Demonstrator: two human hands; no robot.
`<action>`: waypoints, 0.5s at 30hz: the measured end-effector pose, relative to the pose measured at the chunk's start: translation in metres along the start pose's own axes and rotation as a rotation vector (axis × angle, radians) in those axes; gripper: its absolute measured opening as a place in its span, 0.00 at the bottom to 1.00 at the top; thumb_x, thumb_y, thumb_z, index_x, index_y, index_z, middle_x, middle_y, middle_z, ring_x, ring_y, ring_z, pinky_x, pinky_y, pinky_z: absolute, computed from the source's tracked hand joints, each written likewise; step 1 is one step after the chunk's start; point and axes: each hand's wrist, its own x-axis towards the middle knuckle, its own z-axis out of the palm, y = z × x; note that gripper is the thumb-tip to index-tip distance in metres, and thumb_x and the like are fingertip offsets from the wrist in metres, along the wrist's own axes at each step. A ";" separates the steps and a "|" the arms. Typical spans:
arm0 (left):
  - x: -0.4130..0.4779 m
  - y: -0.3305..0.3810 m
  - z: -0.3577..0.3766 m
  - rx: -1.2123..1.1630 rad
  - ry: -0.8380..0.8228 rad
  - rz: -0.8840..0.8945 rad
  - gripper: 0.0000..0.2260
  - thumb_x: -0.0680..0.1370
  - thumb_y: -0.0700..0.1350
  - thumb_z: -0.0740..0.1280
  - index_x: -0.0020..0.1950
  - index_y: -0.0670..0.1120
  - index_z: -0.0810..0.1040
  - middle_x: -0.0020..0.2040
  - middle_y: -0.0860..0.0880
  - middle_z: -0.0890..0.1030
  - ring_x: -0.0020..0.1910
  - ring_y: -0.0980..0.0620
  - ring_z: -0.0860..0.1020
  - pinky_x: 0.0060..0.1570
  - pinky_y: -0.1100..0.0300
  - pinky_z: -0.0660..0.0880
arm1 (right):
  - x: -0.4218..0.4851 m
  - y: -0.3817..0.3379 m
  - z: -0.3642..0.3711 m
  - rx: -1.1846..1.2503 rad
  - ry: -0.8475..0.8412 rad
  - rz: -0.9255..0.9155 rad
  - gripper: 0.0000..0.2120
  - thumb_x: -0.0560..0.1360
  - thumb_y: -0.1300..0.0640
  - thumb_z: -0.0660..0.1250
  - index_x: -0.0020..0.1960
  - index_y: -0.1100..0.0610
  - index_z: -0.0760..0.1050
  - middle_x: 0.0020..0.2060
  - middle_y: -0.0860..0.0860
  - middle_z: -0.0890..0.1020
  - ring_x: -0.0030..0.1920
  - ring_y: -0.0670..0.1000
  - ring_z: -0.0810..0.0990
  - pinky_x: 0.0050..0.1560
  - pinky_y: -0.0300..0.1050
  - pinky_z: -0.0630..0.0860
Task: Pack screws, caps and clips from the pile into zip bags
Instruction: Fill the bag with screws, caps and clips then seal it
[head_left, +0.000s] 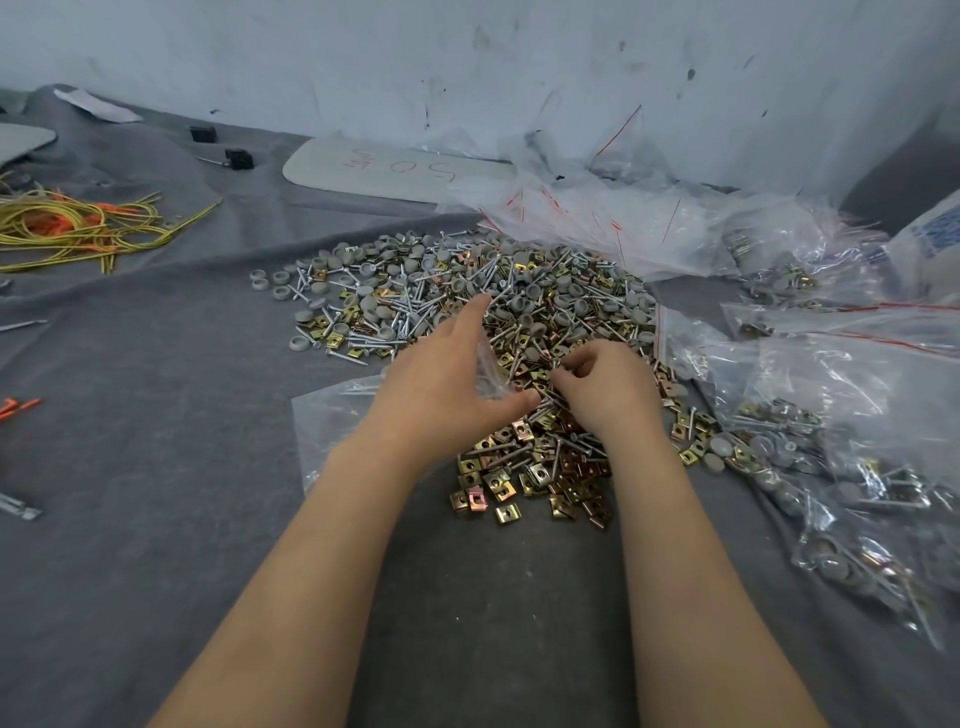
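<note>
Grey caps (524, 304), silver screws (374, 340), gold clips (493, 480), grey cloth (156, 415), red-striped clear bags (597, 218)

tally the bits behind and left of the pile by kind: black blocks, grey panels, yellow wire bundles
black blocks: 2
grey panels: 2, one cut off at the left edge
yellow wire bundles: 1
total: 5

Mixed hardware pile (467, 312) beside filled zip bags (831, 467)
</note>
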 end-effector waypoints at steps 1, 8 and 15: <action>0.000 0.000 0.000 0.003 -0.004 0.000 0.48 0.67 0.65 0.71 0.78 0.54 0.48 0.74 0.51 0.67 0.69 0.48 0.69 0.68 0.46 0.67 | 0.001 -0.001 0.002 -0.011 0.014 0.005 0.08 0.76 0.51 0.68 0.53 0.51 0.78 0.53 0.50 0.81 0.56 0.56 0.78 0.60 0.56 0.73; 0.000 0.001 0.000 -0.001 -0.011 -0.001 0.48 0.67 0.65 0.72 0.78 0.54 0.48 0.74 0.50 0.66 0.69 0.48 0.69 0.68 0.46 0.67 | 0.003 -0.003 0.010 -0.041 0.075 -0.014 0.07 0.76 0.54 0.66 0.53 0.52 0.78 0.54 0.52 0.81 0.56 0.56 0.77 0.59 0.56 0.73; -0.001 0.002 0.000 0.004 -0.025 -0.004 0.48 0.67 0.65 0.71 0.78 0.54 0.48 0.74 0.51 0.66 0.69 0.48 0.69 0.68 0.46 0.67 | 0.005 0.003 0.009 -0.115 0.077 0.070 0.11 0.75 0.50 0.66 0.54 0.52 0.80 0.54 0.53 0.81 0.58 0.58 0.76 0.61 0.55 0.71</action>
